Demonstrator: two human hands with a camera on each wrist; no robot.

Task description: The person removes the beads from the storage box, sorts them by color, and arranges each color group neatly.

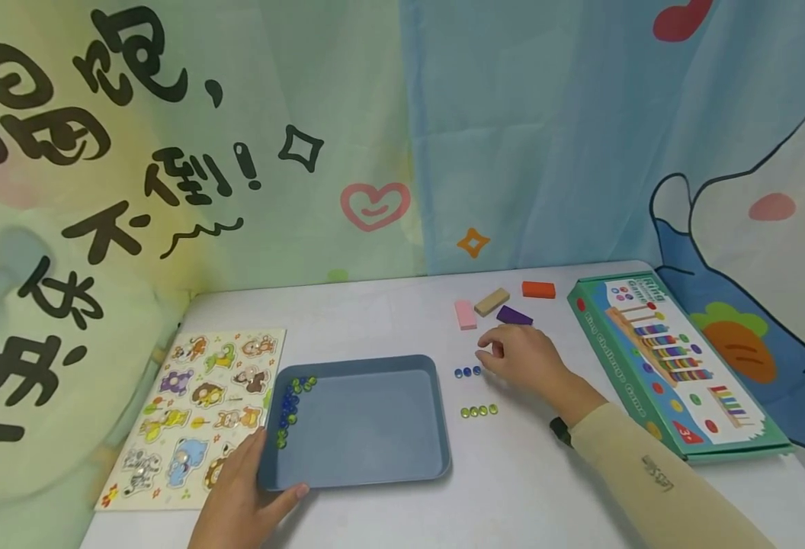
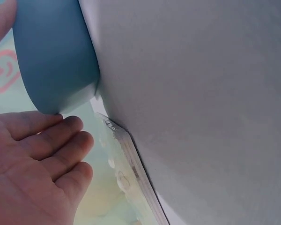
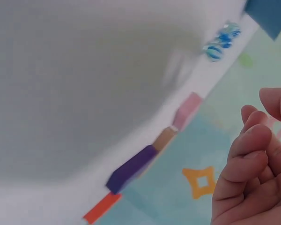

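Bracing the tray's [image 1: 437,427] near-left corner with my flat left hand [image 1: 241,499], my right hand [image 1: 522,358] hovered loosely curled, holding nothing, beside the blue beads [image 1: 467,371], bare table [image 1: 375,320] beyond.

Blue tray [image 1: 368,457] – flat, marbles in corner; three blue marbles [image 1: 467,371] – rowed beside it

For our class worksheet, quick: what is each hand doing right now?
Left hand: open, resting against the blue tray.
Right hand: fingers curled beside the blue marbles; a grip cannot be told.
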